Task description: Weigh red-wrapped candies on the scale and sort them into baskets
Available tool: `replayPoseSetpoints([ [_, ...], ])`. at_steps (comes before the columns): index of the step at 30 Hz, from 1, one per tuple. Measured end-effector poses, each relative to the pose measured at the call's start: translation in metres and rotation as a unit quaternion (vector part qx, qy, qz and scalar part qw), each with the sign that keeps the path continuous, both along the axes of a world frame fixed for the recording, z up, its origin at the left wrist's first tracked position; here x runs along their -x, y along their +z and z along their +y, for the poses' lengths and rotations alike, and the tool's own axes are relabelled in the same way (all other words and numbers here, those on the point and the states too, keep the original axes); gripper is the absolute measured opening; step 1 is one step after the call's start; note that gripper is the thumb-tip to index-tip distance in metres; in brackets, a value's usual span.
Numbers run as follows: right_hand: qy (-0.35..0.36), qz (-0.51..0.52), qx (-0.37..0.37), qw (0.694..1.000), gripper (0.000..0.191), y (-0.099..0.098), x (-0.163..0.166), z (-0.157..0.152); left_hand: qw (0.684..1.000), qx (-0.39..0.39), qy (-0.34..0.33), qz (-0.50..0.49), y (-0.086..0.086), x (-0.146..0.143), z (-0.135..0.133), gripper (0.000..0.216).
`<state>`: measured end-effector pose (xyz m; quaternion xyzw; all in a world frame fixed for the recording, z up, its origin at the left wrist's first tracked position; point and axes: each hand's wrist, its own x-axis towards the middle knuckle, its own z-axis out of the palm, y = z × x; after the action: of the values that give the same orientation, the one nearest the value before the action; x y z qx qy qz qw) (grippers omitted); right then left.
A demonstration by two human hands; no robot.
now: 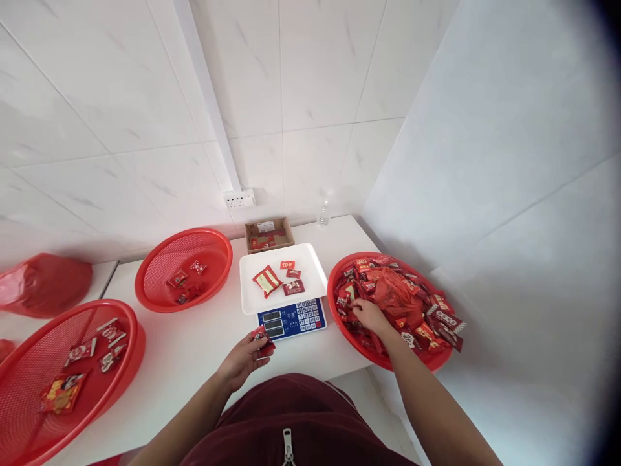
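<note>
My left hand (pixel 241 360) is closed around a few small red sweet packets (pixel 262 339), held just in front of the blue-faced scale (pixel 291 318). My right hand (pixel 369 316) reaches into the full red basket (pixel 339 321) on the right, fingers curled down among the red wrapped sweets (pixel 427 317); whether it grips one is hidden. The scale's white tray (pixel 310 259) carries several red packets, the largest being a red-and-gold packet (pixel 266 280).
A red mesh basket (pixel 160 255) with a few packets stands behind left. A bigger red basket (pixel 123 323) sits at the near left with several packets. A small cardboard box (pixel 268 233), a clear bottle (pixel 323 212) and a wall socket (pixel 239 198) are at the back. A red bag (pixel 46 283) lies far left.
</note>
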<state>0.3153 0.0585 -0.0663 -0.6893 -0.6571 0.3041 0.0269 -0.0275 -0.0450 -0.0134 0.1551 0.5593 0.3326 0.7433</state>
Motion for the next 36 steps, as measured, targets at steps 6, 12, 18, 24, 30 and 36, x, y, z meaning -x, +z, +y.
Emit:
replayPoseSetpoints([
  [6, 0.056, -0.027, 0.053, 0.997, 0.046, -0.013, 0.012, -0.001, 1.0, 0.0, -0.008, 0.004, 0.001, -0.002, 0.001, 0.037],
  [12, 0.09, -0.024, 0.093, 0.991, 0.058, -0.008, 0.003, 0.006, 1.0, -0.002, -0.004, 0.003, 0.005, -0.004, 0.004, 0.039],
  [18, 0.068, -0.006, 0.116, 0.991, 0.054, -0.007, 0.002, 0.003, 1.0, 0.009, 0.005, 0.013, 0.005, -0.001, -0.001, 0.04],
  [24, 0.036, 0.033, 0.091, 0.995, 0.019, -0.005, 0.003, 0.003, 1.0, 0.012, 0.009, 0.016, 0.005, -0.002, 0.0, 0.039],
  [30, -0.014, 0.1, -0.018, 0.995, 0.019, 0.024, -0.017, 0.016, 1.0, 0.009, 0.01, 0.012, 0.004, 0.0, 0.002, 0.039],
  [36, -0.036, 0.095, -0.12, 0.987, 0.028, 0.059, 0.01, 0.039, 1.0, 0.013, 0.011, 0.023, 0.004, -0.004, 0.003, 0.039],
])
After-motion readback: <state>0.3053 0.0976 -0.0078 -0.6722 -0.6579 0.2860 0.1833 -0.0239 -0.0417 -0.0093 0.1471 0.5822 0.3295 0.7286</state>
